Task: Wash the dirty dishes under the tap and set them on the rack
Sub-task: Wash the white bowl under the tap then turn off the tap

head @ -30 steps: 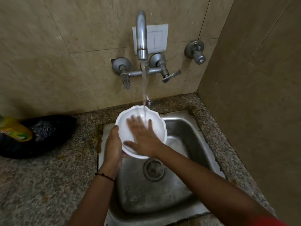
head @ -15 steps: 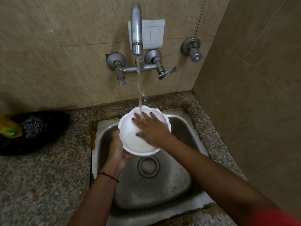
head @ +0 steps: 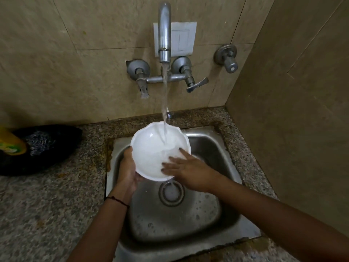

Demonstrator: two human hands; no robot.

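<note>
A white bowl with a scalloped rim [head: 149, 148] is held tilted over the steel sink [head: 222, 210], under the running tap [head: 164, 35]. Water falls into the bowl and spills off its lower edge toward the drain [head: 171, 192]. My left hand [head: 127, 171] grips the bowl's left rim and underside. My right hand [head: 188, 169] lies flat with fingers spread on the bowl's lower right inside. No rack is in view.
A speckled granite counter [head: 47, 205] surrounds the sink. At the far left a black bag or cloth [head: 43, 148] holds a steel scrubber, beside a yellow-green bottle [head: 11, 142]. Tiled walls close in behind and on the right.
My right hand has slid from the bowl's upper inside down to its lower right inside. The bowl's inner face is now more exposed to the stream.
</note>
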